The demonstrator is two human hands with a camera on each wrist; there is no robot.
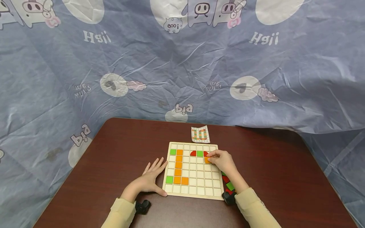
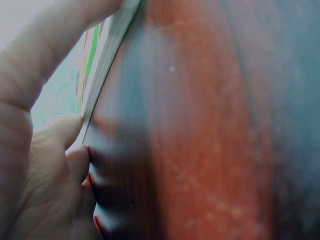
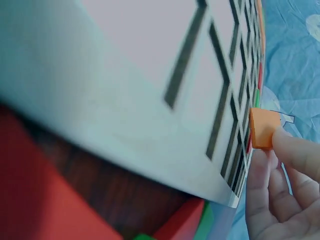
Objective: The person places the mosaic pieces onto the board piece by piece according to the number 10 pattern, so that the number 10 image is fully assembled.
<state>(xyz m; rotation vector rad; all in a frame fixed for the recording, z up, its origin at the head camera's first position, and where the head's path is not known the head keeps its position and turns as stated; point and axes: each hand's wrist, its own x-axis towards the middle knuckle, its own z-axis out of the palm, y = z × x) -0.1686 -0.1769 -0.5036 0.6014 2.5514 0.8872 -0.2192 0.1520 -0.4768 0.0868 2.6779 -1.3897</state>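
A wooden grid board (image 1: 194, 196) lies on the table. My left hand (image 1: 150, 179) rests at its left edge, fingers spread and fairly straight, fingertips and thumb touching the side. My right hand (image 1: 225, 161) pinches an orange square tile (image 3: 265, 127) between thumb and fingers, over the board's upper right cells. Close by on the board are a green tile (image 1: 200, 153) and a red rounded piece (image 1: 193, 153); another red piece is partly covered by the right fingers. On the left side, an orange column (image 1: 178, 165) has green tiles (image 1: 169, 179) beside its ends.
Behind the board lies a patterned paper card (image 1: 200, 134). Loose red and green pieces (image 1: 230, 186) lie along the board's right edge, partly behind the right forearm. The dark red table (image 1: 128, 142) meets a blue printed cloth (image 1: 182, 63) at the back.
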